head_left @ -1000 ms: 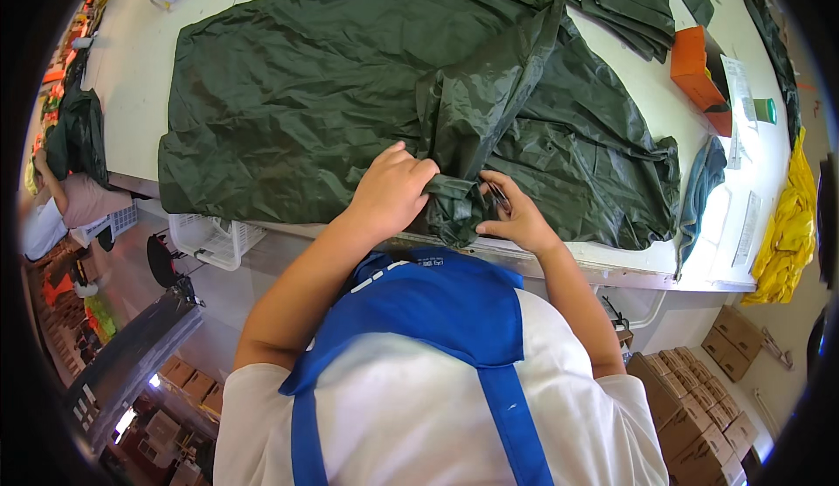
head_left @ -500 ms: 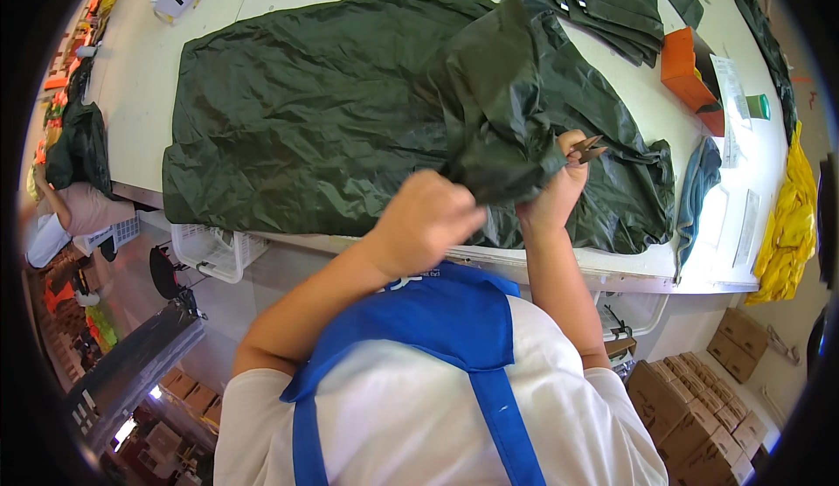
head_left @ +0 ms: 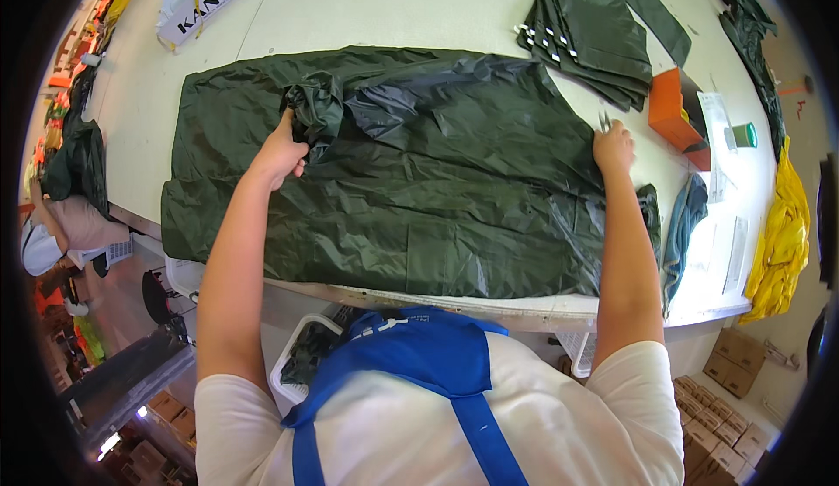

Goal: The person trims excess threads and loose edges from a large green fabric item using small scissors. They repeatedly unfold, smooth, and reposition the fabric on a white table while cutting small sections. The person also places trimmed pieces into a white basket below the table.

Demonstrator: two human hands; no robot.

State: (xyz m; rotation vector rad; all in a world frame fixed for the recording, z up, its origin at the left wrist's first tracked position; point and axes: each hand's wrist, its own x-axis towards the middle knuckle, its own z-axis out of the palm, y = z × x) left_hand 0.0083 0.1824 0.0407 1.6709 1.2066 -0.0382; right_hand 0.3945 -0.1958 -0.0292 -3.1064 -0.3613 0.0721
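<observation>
A dark green, shiny waterproof garment [head_left: 454, 171] lies spread out and wrinkled across the white table. My left hand [head_left: 281, 152] grips a bunched-up part of it toward the upper left, fingers closed round the folds. At the garment's right edge is my right hand [head_left: 614, 149], closed round small thread snips [head_left: 604, 121] whose metal tips stick out above the fingers. Whether that hand also pinches the cloth edge is hard to see.
A stack of dark green cut pieces [head_left: 590, 36] lies at the far right, near an orange box [head_left: 675, 112]. A blue cloth [head_left: 684, 232] and yellow garment [head_left: 780, 228] hang at the right edge. White baskets [head_left: 297, 355] sit below; a person [head_left: 74, 215] works far left.
My hands have moved apart, left hand to the left with the bunched cloth, right hand to the right with the snips. The lifted cloth now lies flatter across the table.
</observation>
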